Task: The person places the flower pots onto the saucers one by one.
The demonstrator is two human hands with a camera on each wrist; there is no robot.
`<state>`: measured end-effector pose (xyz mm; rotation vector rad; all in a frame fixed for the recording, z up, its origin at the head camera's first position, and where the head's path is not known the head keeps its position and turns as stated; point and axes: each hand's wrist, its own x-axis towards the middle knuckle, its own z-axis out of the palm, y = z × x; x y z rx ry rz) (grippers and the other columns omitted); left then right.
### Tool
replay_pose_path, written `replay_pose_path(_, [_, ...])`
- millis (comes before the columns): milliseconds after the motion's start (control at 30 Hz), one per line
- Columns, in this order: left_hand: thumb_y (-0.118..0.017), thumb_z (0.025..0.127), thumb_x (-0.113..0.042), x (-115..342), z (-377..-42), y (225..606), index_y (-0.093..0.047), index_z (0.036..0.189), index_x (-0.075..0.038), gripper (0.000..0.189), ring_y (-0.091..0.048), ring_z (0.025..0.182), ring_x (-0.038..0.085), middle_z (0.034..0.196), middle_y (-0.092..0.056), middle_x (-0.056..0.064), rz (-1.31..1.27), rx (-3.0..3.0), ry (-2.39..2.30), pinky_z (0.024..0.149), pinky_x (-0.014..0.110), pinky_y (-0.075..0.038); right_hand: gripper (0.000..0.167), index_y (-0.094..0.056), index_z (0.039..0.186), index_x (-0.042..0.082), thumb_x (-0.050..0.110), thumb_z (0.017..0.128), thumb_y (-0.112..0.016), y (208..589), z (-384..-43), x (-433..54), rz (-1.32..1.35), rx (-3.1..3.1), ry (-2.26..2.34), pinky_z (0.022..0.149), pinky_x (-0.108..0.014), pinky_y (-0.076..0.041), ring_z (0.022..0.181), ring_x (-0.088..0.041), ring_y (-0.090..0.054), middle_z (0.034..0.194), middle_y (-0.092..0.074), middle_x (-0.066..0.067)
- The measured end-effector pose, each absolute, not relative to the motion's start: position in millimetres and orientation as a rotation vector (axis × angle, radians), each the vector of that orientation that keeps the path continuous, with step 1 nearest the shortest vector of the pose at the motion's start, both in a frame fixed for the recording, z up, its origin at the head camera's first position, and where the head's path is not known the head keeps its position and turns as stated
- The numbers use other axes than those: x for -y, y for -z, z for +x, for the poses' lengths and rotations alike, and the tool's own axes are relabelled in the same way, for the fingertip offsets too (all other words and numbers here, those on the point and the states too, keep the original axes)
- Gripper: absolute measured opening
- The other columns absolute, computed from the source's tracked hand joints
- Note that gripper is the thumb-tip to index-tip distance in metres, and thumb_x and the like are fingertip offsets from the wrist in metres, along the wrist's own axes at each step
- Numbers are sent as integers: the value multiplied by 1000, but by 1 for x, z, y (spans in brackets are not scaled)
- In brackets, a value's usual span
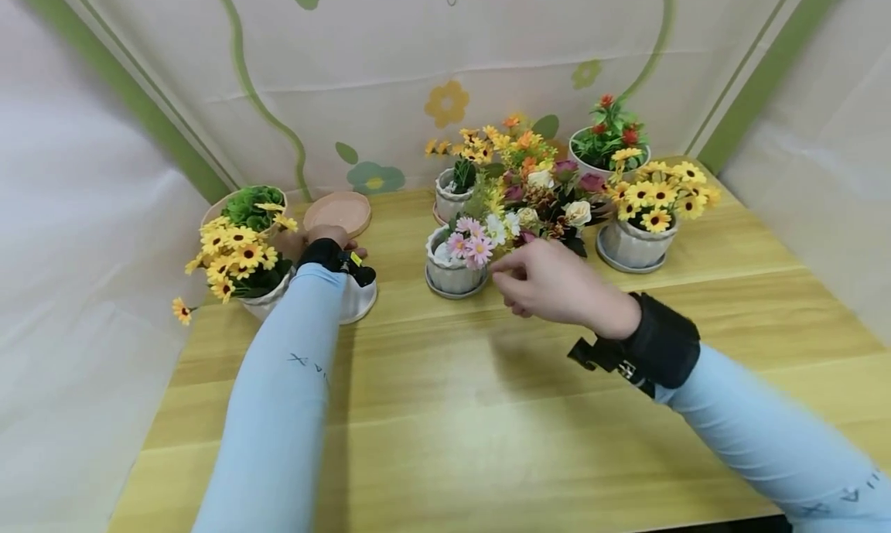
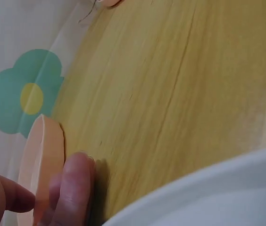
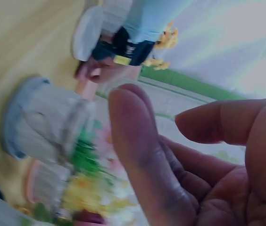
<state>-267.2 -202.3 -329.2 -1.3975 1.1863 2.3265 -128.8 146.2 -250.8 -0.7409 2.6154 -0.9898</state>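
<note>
My left hand (image 1: 329, 235) reaches to the near edge of a round peach saucer (image 1: 348, 210) on the far left of the table. In the left wrist view, a finger and the thumb lie on either side of the saucer's rim (image 2: 48, 162). Under the left wrist stands a white dish-like base (image 1: 358, 305), partly hidden by the cuff. My right hand (image 1: 546, 281) hovers in the middle, fingers bent and thumb apart from the index finger, with nothing held. Its fingertips come close to pink daisies (image 1: 470, 243) in a white pot (image 1: 454, 276) on a grey saucer.
Yellow daisies (image 1: 240, 258) and a leafy green plant (image 1: 252, 206) stand beside the left forearm. Behind the right hand are roses (image 1: 567, 208) and orange flowers (image 1: 522, 150). At right are a yellow daisy pot (image 1: 636, 243) and a red-flowered plant (image 1: 609, 142). A printed cloth wall (image 1: 390, 46) borders the back.
</note>
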Motion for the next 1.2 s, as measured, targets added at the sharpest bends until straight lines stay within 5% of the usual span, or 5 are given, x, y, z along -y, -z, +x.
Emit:
replay_pose_path(267, [-38,102,10,225,-300,373,9,158,-32,85,-65,45,26,51,-59,14,-1374,-1626,-2237,45,39,-58,29,-78,102,9,13,100,-49,195,-168,-118,-802,-2705,899,54,-28,-50,59,-17,-64,72,-70,-4])
replay_pose_path(600, [-39,98,1,195,-265,341,-30,148,2,51,-67,50,18,64,-63,8,-936,-2064,-1984,61,29,-61,32,-64,74,5,9,99,-44,165,-262,-56,-739,-2708,559,61,-27,-58,63,-19,-68,74,-69,-8])
replay_pose_path(800, [-43,102,-5,176,-266,334,-35,145,2,45,-65,50,17,68,-61,9,-839,-2146,-1773,60,28,-60,29,-65,84,2,11,98,-41,210,-345,-9,-533,-2617,441,47,-28,-54,47,-15,-61,61,-63,-4])
replay_pose_path(1000, [-43,103,-7,156,-265,338,-29,151,-5,50,-64,51,18,73,-59,12,-739,-2226,-1581,59,30,-61,11,-56,96,11,15,95,-46,312,-439,14,-571,-2651,94,56,-32,-46,67,-23,-52,97,-54,-8])
replay_pose_path(1200, [-44,103,-7,144,-261,343,-34,146,-1,45,-64,53,19,74,-60,13,-703,-2227,-1540,62,32,-61,18,-54,80,9,22,93,-57,285,-361,-11,-835,-2638,-365,75,-45,-48,88,-32,-54,100,-60,-13])
